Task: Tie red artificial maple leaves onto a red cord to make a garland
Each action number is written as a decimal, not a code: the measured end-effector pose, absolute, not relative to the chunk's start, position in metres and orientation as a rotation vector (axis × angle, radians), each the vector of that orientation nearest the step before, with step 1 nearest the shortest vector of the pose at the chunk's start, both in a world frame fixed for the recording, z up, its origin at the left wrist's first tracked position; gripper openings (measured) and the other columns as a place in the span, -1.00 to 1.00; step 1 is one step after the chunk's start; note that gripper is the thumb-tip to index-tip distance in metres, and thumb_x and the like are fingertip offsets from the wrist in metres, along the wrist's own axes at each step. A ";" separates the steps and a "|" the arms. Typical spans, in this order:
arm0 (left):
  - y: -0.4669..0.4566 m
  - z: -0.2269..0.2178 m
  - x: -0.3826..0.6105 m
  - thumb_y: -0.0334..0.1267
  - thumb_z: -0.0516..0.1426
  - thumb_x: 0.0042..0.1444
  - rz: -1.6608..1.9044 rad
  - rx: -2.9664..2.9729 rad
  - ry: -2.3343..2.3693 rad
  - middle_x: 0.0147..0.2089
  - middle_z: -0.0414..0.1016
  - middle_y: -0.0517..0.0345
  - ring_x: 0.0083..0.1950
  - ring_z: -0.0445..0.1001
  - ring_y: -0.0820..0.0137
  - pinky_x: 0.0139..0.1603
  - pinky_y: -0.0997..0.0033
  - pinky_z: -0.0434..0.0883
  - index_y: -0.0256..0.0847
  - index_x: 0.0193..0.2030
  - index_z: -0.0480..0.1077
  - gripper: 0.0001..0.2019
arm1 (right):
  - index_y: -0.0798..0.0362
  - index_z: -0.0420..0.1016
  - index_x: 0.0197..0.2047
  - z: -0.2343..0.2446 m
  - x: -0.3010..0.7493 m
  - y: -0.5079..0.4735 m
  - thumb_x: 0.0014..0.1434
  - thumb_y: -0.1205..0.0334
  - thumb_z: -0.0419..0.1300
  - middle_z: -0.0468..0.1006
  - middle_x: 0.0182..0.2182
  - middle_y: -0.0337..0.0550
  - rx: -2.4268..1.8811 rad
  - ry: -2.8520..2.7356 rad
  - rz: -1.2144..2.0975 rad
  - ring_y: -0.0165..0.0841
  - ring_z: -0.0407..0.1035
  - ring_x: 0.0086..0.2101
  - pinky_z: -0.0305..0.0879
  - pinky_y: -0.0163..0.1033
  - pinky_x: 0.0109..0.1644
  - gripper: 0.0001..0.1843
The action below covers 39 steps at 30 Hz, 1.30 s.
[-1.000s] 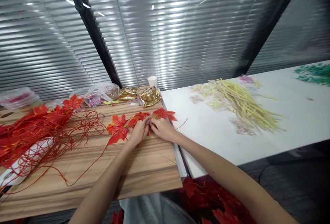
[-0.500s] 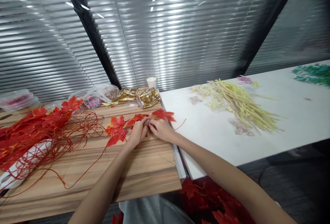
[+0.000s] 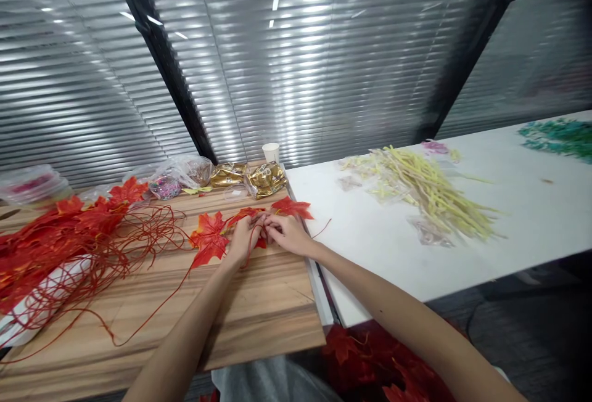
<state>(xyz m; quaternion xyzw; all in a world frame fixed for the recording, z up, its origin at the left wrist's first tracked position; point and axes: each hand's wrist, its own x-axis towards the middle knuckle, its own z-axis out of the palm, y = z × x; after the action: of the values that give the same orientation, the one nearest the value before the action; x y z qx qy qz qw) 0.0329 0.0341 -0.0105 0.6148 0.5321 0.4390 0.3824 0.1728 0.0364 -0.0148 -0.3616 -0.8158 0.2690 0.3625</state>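
Note:
My left hand (image 3: 244, 237) and my right hand (image 3: 285, 231) meet over the wooden table's right part, fingertips pinched together on a thin red cord (image 3: 250, 246). A loop of that cord stands out below my left fingers. Red-orange artificial maple leaves lie around the hands: one leaf (image 3: 210, 237) to the left, another (image 3: 245, 214) just behind the fingers and partly covered, a third leaf (image 3: 293, 207) behind my right hand. The cord's free end (image 3: 325, 227) sticks out to the right over the white table. Fingers hide the exact spot where the cord is gripped.
A heap of red leaves (image 3: 69, 223) and tangled red cord (image 3: 148, 235) covers the wooden table's left. Gold packets (image 3: 266, 179), a paper cup (image 3: 271, 152) and plastic bags (image 3: 185, 169) line the back. Yellow strips (image 3: 430, 186) lie on the white table (image 3: 370, 266).
My fingers have shifted slightly on the cord, and a red loop now shows more clearly below my left hand. The leaves stay in place; the view has tilted a little.

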 end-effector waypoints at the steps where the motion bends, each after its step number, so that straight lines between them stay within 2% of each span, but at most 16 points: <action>1: 0.034 -0.011 0.033 -0.12 0.06 0.00 1.131 1.554 1.348 -0.59 0.40 0.20 -0.57 0.35 0.48 -0.56 0.52 0.31 -0.37 -0.27 0.39 -0.69 | 0.11 0.44 -0.35 -0.014 0.173 0.036 0.11 0.44 -0.02 0.51 -0.43 -0.22 -0.929 -2.098 0.689 -0.46 0.34 -0.40 0.16 -0.40 -0.26 -0.78; 8: 0.037 -0.014 0.031 -0.05 0.07 0.01 1.170 1.563 1.273 -0.30 0.52 0.01 -0.41 0.45 0.38 -0.46 0.45 0.40 -0.38 -0.16 0.39 -0.59 | 0.12 0.42 -0.25 -0.016 0.173 0.035 0.12 0.34 0.04 0.50 -0.45 -0.22 -0.920 -2.102 0.642 -0.45 0.32 -0.44 0.15 -0.39 -0.31 -0.84; 14: 0.038 -0.019 0.028 -0.06 0.02 0.07 1.180 1.647 1.312 -0.26 0.51 -0.04 -0.37 0.47 0.36 -0.42 0.43 0.42 -0.39 -0.08 0.35 -0.57 | 0.10 0.42 -0.20 -0.018 0.172 0.036 0.20 0.31 -0.02 0.52 -0.31 -0.15 -0.902 -2.094 0.579 -0.42 0.37 -0.34 0.17 -0.37 -0.22 -0.79; 16: 0.036 -0.017 0.028 -0.10 -0.01 0.11 1.206 1.764 1.380 -0.26 0.50 -0.01 -0.35 0.47 0.36 -0.37 0.41 0.43 -0.35 -0.05 0.34 -0.61 | 0.09 0.42 -0.18 -0.019 0.172 0.037 0.22 0.31 -0.03 0.53 -0.30 -0.15 -0.921 -2.099 0.548 -0.41 0.37 -0.32 0.17 -0.36 -0.21 -0.78; 21: 0.030 -0.009 0.030 -0.34 -0.03 0.13 1.341 2.243 1.413 -0.16 0.44 0.05 -0.13 0.40 0.36 -0.10 0.34 0.36 -0.23 -0.09 0.35 -0.76 | 0.06 0.43 -0.18 -0.025 0.170 0.040 0.22 0.29 -0.02 0.53 -0.31 -0.15 -0.939 -2.045 0.503 -0.39 0.39 -0.33 0.19 -0.35 -0.23 -0.78; 24: 0.027 -0.005 0.032 -0.41 -0.03 0.12 1.339 2.352 1.354 -0.20 0.42 0.07 -0.18 0.39 0.39 -0.14 0.38 0.36 -0.22 -0.11 0.35 -0.77 | 0.07 0.43 -0.24 -0.027 0.170 0.042 0.23 0.29 -0.04 0.53 -0.35 -0.17 -0.953 -1.985 0.501 -0.40 0.39 -0.37 0.19 -0.36 -0.27 -0.77; 28: 0.024 0.000 0.035 -0.36 -0.01 0.14 1.297 2.373 1.315 -0.19 0.41 0.06 -0.16 0.39 0.39 -0.12 0.38 0.35 -0.22 -0.13 0.36 -0.80 | 0.07 0.42 -0.33 -0.028 0.171 0.045 0.22 0.30 -0.05 0.51 -0.46 -0.21 -1.018 -1.924 0.500 -0.41 0.36 -0.46 0.17 -0.38 -0.35 -0.77; 33: 0.022 0.002 0.037 -0.30 0.02 0.13 1.343 2.353 1.271 -0.15 0.42 0.06 -0.13 0.40 0.38 -0.12 0.39 0.36 -0.21 -0.14 0.37 -0.81 | 0.06 0.42 -0.26 -0.028 0.171 0.046 0.19 0.36 -0.05 0.52 -0.42 -0.21 -1.025 -1.907 0.506 -0.41 0.36 -0.44 0.16 -0.38 -0.36 -0.78; 39: 0.023 0.000 0.033 -0.32 0.04 0.12 1.441 2.308 1.238 -0.25 0.47 0.09 -0.21 0.42 0.41 -0.19 0.44 0.36 -0.22 -0.23 0.40 -0.85 | 0.06 0.42 -0.32 -0.027 0.170 0.044 0.19 0.29 -0.02 0.52 -0.44 -0.21 -1.033 -1.902 0.498 -0.41 0.36 -0.46 0.15 -0.38 -0.39 -0.80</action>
<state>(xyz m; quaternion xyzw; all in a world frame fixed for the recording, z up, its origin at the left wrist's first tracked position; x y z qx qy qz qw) 0.0331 0.0234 -0.0003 0.7698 0.4130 0.4807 0.0758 0.1699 0.0441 -0.0273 -0.4169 -0.7671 0.2010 0.4442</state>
